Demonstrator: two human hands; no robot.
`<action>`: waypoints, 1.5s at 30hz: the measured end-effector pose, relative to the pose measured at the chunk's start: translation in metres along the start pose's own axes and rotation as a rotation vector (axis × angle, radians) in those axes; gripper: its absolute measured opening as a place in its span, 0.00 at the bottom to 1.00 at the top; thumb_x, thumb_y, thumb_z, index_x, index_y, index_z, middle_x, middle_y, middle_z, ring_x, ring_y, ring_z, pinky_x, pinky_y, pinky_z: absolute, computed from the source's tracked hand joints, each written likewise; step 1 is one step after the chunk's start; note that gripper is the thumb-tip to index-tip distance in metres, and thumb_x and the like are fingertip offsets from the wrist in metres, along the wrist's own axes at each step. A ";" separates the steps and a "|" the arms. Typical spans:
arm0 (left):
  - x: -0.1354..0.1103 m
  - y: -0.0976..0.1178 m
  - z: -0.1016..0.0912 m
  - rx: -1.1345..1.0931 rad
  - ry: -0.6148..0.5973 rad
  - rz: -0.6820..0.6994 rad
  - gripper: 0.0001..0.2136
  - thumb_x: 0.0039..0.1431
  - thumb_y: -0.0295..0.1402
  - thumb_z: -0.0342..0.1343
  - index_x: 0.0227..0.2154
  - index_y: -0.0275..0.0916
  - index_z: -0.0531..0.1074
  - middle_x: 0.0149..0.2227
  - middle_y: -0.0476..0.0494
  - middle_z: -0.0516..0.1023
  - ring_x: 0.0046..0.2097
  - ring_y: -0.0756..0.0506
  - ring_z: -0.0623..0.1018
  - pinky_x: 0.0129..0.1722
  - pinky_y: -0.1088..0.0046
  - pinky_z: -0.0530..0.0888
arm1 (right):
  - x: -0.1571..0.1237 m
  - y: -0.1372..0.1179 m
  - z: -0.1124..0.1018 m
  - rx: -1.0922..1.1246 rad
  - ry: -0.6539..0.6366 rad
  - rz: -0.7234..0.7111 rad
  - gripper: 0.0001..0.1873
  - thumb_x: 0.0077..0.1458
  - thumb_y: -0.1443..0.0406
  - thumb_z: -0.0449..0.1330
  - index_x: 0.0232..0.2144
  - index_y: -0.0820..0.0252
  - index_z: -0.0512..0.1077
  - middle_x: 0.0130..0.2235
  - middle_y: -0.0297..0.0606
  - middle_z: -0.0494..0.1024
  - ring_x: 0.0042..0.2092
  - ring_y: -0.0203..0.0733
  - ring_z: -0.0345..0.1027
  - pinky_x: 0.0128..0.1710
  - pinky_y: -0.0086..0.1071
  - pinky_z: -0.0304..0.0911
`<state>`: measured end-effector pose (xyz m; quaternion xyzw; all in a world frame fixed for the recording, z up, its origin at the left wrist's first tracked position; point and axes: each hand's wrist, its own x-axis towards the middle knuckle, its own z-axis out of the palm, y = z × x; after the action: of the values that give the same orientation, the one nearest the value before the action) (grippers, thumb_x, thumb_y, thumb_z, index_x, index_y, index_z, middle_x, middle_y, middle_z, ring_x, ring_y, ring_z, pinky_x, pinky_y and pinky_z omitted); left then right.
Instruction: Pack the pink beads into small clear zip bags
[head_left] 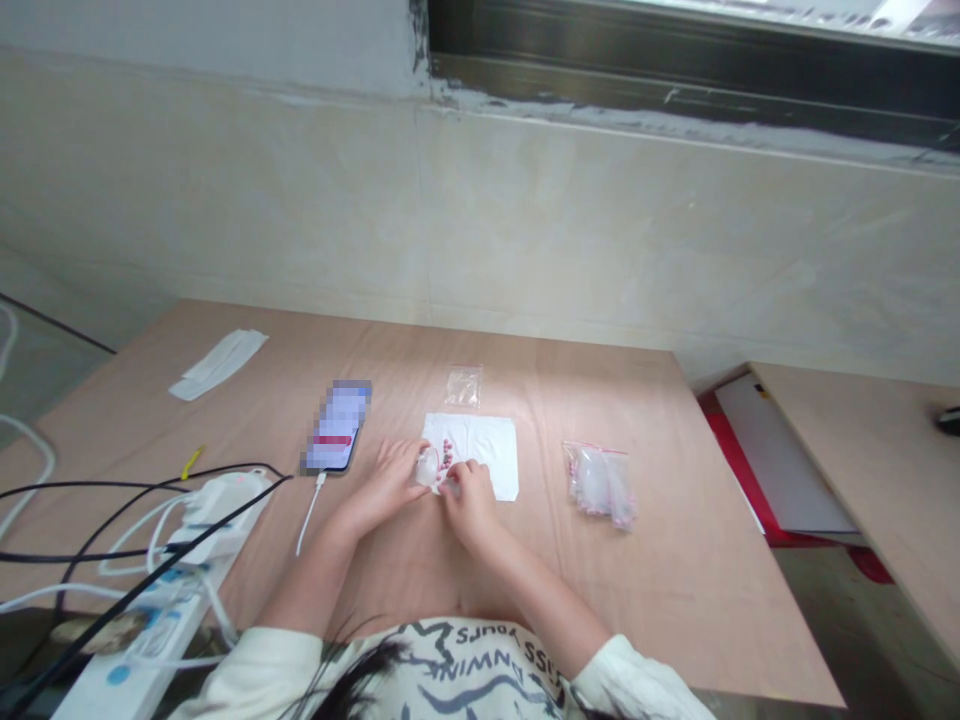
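Note:
My left hand (399, 472) is closed on a small clear plastic bag (427, 466), held at the left edge of a white sheet (496, 450). Small dark-red and pink beads (448, 452) lie on the sheet just right of the bag. My right hand (472, 500) rests over the sheet's lower edge, its fingertips drawn together by the bag's mouth and the nearest beads. Whatever those fingertips pinch is too small to make out. Beyond the sheet lies a flat clear zip bag (463, 386).
To the right, a clear zip bag (600, 485) holds smaller packets with pinkish bits. A phone (339, 425) on a white cable lies left of my hands. Black and white cords cross a power strip (169, 610) at lower left. A folded white mask-like item (219, 364) lies far left.

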<state>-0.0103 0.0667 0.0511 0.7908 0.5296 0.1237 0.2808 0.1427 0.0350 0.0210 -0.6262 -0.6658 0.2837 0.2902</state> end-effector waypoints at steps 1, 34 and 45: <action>0.000 0.000 0.000 0.002 0.001 0.000 0.21 0.43 0.30 0.55 0.44 0.40 0.59 0.46 0.41 0.68 0.51 0.41 0.65 0.55 0.55 0.46 | -0.001 0.001 0.001 -0.031 -0.023 -0.008 0.07 0.43 0.74 0.53 0.26 0.60 0.65 0.32 0.41 0.68 0.36 0.44 0.57 0.35 0.36 0.55; -0.003 0.002 0.008 0.034 -0.014 -0.029 0.19 0.44 0.29 0.53 0.42 0.39 0.60 0.45 0.40 0.68 0.50 0.40 0.65 0.54 0.50 0.42 | 0.003 -0.005 0.002 0.101 0.055 -0.015 0.08 0.48 0.74 0.51 0.28 0.59 0.67 0.32 0.39 0.70 0.37 0.42 0.59 0.37 0.34 0.56; 0.005 -0.006 0.000 0.026 0.001 -0.072 0.20 0.43 0.29 0.54 0.42 0.40 0.60 0.46 0.40 0.69 0.51 0.41 0.65 0.55 0.53 0.41 | 0.051 0.007 -0.002 -0.002 -0.030 0.047 0.08 0.47 0.73 0.52 0.28 0.61 0.70 0.33 0.41 0.69 0.39 0.43 0.58 0.39 0.32 0.55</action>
<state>-0.0130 0.0732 0.0471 0.7747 0.5595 0.1071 0.2744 0.1459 0.0863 0.0187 -0.6375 -0.6557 0.2989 0.2727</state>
